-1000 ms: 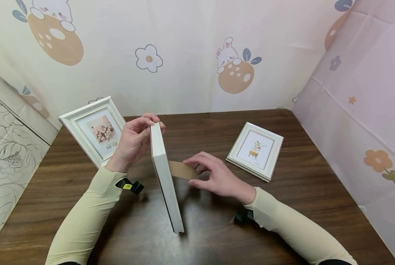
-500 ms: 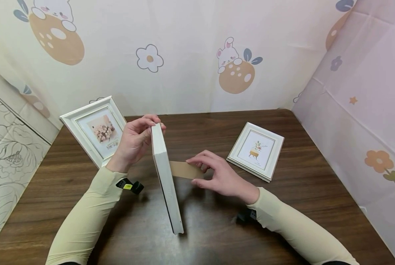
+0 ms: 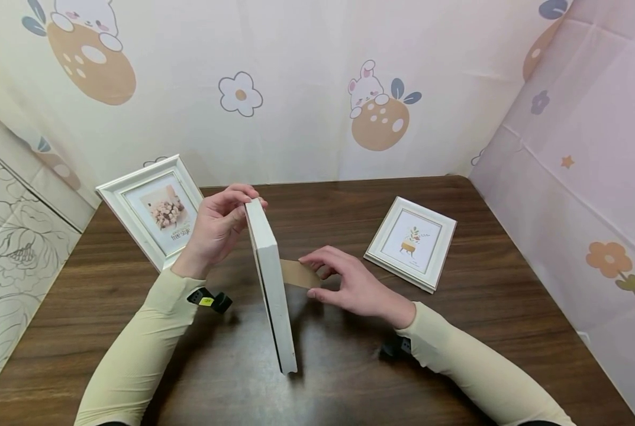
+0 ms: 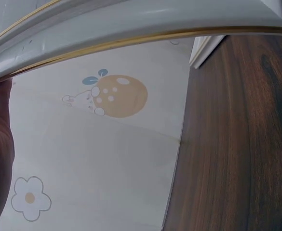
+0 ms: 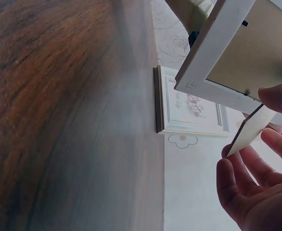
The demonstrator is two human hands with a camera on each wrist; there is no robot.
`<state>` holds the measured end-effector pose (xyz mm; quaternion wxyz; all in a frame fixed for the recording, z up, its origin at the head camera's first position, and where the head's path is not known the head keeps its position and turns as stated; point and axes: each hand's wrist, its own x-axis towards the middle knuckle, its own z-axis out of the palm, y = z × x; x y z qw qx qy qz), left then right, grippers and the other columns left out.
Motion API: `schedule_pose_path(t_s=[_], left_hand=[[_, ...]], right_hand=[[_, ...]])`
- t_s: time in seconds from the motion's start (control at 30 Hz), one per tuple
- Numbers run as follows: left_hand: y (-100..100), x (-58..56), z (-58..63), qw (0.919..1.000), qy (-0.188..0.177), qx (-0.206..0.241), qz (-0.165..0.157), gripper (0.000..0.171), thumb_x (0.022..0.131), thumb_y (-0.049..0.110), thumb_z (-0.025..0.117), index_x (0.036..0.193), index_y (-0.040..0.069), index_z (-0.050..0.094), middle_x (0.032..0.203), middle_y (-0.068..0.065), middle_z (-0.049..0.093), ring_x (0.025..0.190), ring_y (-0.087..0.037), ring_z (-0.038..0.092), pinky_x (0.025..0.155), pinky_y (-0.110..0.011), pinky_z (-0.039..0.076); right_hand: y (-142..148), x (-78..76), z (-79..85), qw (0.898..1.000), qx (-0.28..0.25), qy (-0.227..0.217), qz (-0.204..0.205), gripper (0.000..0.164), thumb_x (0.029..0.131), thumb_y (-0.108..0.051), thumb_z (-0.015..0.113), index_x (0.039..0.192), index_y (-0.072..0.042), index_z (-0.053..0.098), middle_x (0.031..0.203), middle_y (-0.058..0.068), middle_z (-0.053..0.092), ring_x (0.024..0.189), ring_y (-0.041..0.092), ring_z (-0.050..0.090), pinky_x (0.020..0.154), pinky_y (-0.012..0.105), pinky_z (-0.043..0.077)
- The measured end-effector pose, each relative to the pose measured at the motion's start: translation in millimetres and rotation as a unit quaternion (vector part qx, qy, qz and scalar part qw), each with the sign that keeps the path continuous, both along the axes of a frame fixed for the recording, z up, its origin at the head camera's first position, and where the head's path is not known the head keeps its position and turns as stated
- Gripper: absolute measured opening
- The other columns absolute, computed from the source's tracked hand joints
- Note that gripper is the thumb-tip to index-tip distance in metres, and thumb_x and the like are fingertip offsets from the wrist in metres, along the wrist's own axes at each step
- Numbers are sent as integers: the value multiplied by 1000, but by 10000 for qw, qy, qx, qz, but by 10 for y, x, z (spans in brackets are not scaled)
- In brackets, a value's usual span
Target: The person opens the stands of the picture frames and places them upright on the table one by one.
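White frame [image 3: 276, 302]: stands on edge between left hand [image 3: 218, 222] and right hand [image 3: 351, 284], back toward the right; now turns its near upper corner slightly further that way (no telling from here about contact between lower edge and table [image 3: 349, 390]).
Left hand: grips the far upper edge of the white frame; barely shifts over the last half second.
Right hand: pinches the free end of the brown stand [image 3: 299, 274] between thumb and fingers, well apart from the left hand.
Brown stand: juts from the frame's back to the right fingertips; shows a shorter strip than half a second ago, suggesting a small change of angle, with adjustment apparently in progress.
Flower-picture frame [image 3: 154, 204]: leans behind and left of the left hand, unchanged.
Plant-picture frame [image 3: 410, 242]: lies face up beyond the right hand, likewise unchanged.
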<state>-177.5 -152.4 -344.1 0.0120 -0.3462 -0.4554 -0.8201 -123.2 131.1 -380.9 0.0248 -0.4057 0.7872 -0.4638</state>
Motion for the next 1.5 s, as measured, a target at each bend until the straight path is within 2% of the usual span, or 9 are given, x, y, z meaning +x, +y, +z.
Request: schedule_pose_path(t_s=[0.27, 0.53, 0.8, 0.93, 1.1, 1.33, 1.5], left_hand=[[7, 11, 20, 9995, -125, 197, 198, 13, 90, 5, 69, 101, 4, 74, 112, -11, 60, 103, -27, 65, 74, -25, 56], [-2, 34, 30, 9991, -138, 227, 326, 14, 89, 4, 69, 102, 6, 75, 114, -10, 59, 103, -25, 67, 77, -25, 56], [-11, 39, 39, 9964, -266, 270, 763, 14, 89, 2, 69, 102, 5, 75, 114, -10, 59, 105, -25, 67, 79, -27, 57], [-2, 40, 35, 9944, -396, 256, 949, 16, 90, -2, 67, 102, 4, 75, 115, -10, 59, 102, -21, 64, 76, -26, 57], [14, 37, 46, 9900, -576, 260, 1265, 23, 92, -9, 63, 102, 6, 76, 116, -8, 60, 98, -16, 61, 76, -25, 57], [27, 37, 68, 9794, -871, 181, 1813, 29, 92, -13, 60, 102, 8, 77, 115, -6, 61, 99, -15, 62, 78, -22, 56], [26, 19, 83, 9700, -1079, 210, 2167, 27, 91, -14, 61, 104, 4, 77, 114, -7, 60, 99, -15, 60, 82, -22, 55]], right_hand=[[15, -14, 3, 10000, 36, -5, -88, 49, 86, -12, 79, 132, -14, 60, 121, 0, 61, 99, 15, 63, 85, 34, 56], [94, -52, -29, 9997, 111, -44, -213, 47, 87, -10, 78, 130, -11, 61, 120, -2, 62, 106, 19, 63, 86, 35, 55], [221, -80, -59, 9983, 403, -39, -417, 44, 88, -11, 76, 129, -10, 61, 119, 2, 63, 102, 15, 64, 86, 34, 55], [280, -98, -45, 9978, 416, -39, -522, 43, 88, -8, 76, 128, -11, 61, 118, 6, 63, 100, 21, 66, 86, 34, 55], [360, -108, -25, 9968, 461, -57, -657, 43, 88, -8, 76, 128, -15, 61, 119, 4, 63, 101, 28, 66, 84, 36, 56], [469, -130, -40, 9950, 529, -111, -835, 42, 89, -8, 76, 128, -15, 62, 119, 1, 62, 102, 27, 66, 84, 38, 56], [533, -160, -43, 9943, 516, -102, -933, 41, 89, -8, 75, 127, -14, 62, 119, 9, 63, 101, 26, 66, 82, 41, 56]])
